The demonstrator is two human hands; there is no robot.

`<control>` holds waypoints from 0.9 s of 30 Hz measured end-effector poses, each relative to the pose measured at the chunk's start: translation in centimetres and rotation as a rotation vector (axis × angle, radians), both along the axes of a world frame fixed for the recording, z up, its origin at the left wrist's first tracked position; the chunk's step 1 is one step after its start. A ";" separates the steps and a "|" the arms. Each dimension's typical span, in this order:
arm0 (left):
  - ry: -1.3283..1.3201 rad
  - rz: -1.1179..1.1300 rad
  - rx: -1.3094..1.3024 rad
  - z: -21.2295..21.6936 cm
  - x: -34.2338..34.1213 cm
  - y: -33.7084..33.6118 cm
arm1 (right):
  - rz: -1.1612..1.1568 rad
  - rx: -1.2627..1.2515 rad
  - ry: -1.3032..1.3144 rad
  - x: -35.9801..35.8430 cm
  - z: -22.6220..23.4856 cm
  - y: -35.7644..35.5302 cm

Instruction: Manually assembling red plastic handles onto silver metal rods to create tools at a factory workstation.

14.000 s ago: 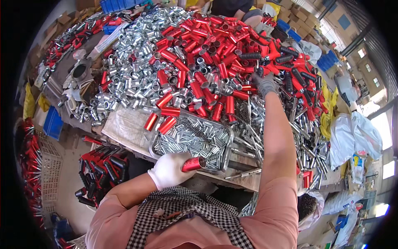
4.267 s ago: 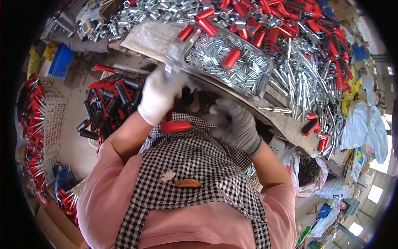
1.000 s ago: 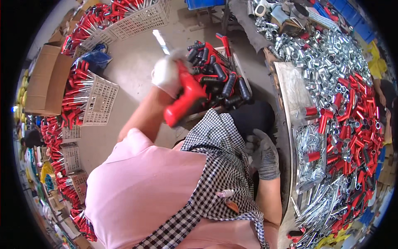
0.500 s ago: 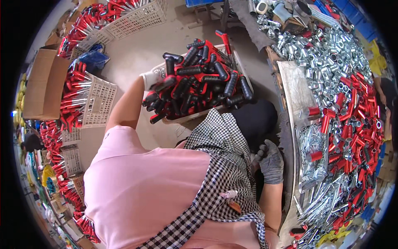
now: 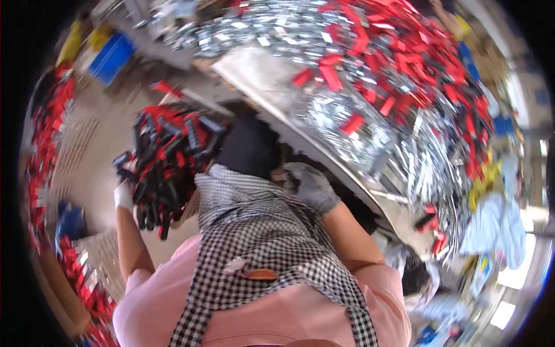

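My left hand (image 5: pixel 123 195), in a white glove, is at the left side of a heap of red handles with black ribbed grips (image 5: pixel 167 156). A black grip (image 5: pixel 122 159) sticks out just beyond its fingers. Motion blur hides whether the fingers close on it. The heap fills a pale crate, whose rim (image 5: pixel 211 104) shows at the far right. Beside my dark-clad knee (image 5: pixel 248 144), my right hand (image 5: pixel 315 188) wears a grey glove. Its fingers stretch leftward with the thumb apart, and I see nothing held in it.
To the right, a worktable (image 5: pixel 254 72) bears piled silvery metal fittings (image 5: pixel 272 29), red tubes (image 5: pixel 370 52) and thin rods (image 5: pixel 428 150). More red tools (image 5: pixel 52 124) line the far left. A blue bin (image 5: pixel 111 58) stands at the back left. My checked apron (image 5: pixel 254 225) covers my lap.
The whole view has swung to the right, so the crate now appears further left and the worktable nearer the middle. My left hand has come to the crate's near left side.
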State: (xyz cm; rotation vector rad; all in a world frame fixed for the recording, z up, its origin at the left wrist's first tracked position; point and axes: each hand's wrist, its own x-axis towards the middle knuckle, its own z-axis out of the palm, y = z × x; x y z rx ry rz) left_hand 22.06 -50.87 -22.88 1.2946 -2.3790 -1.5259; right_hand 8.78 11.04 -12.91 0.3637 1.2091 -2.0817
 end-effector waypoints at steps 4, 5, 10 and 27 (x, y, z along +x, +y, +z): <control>0.322 0.335 -0.641 3.0 -5.3 -0.2 | -0.047 -0.007 0.055 1.7 3.5 2.5; 0.429 0.286 -0.782 8.1 -8.4 4.6 | -0.041 0.063 0.174 2.6 5.1 3.3; 0.875 -0.217 -0.657 20.3 -15.6 22.7 | 0.031 0.581 0.738 4.1 9.5 7.3; 1.171 -1.742 0.003 23.6 -23.0 54.9 | -0.733 1.417 0.309 4.9 2.0 24.0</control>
